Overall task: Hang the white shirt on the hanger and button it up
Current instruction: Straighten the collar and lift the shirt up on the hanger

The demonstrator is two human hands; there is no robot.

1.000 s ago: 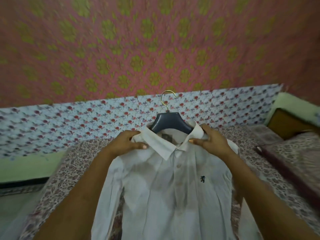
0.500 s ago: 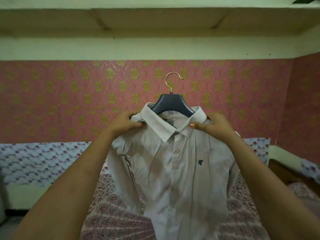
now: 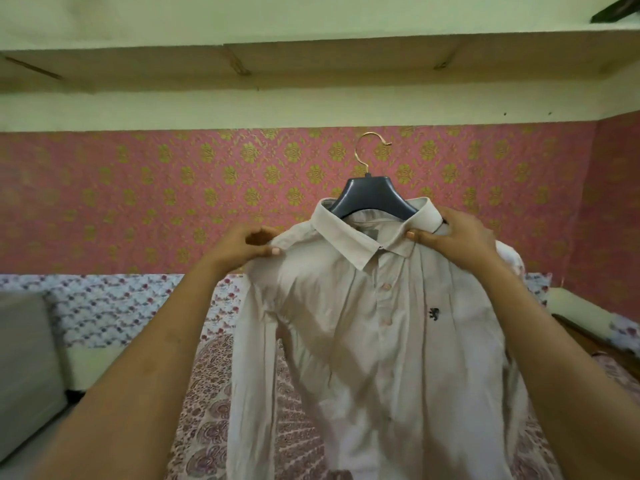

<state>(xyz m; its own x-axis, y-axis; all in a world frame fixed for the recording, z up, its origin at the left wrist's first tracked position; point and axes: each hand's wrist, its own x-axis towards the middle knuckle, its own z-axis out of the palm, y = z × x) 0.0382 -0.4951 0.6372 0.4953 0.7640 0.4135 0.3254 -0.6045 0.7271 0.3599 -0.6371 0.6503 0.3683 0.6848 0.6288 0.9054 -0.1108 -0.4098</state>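
Observation:
A white shirt (image 3: 374, 341) with a small dark chest logo hangs on a dark grey hanger (image 3: 372, 197) with a gold hook, held up in the air in front of me. Its front placket looks closed, with buttons showing down the middle. My left hand (image 3: 247, 245) pinches the shirt's left shoulder seam. My right hand (image 3: 453, 237) grips the right shoulder just beside the collar. The hanger's arms are hidden inside the shirt. The sleeves dangle down at both sides.
A bed with a patterned paisley cover (image 3: 214, 410) lies below the shirt. A floral sheet (image 3: 104, 306) lines the wall behind it. Pink and gold wallpaper (image 3: 138, 202) faces me, with a shelf (image 3: 311, 60) overhead. A grey cushion (image 3: 24, 358) sits left, wooden furniture (image 3: 588, 337) right.
The shirt on its hanger has been lifted off the bed and shifted right. My left hand slid from the collar out to the shoulder seam. My view tilted upward.

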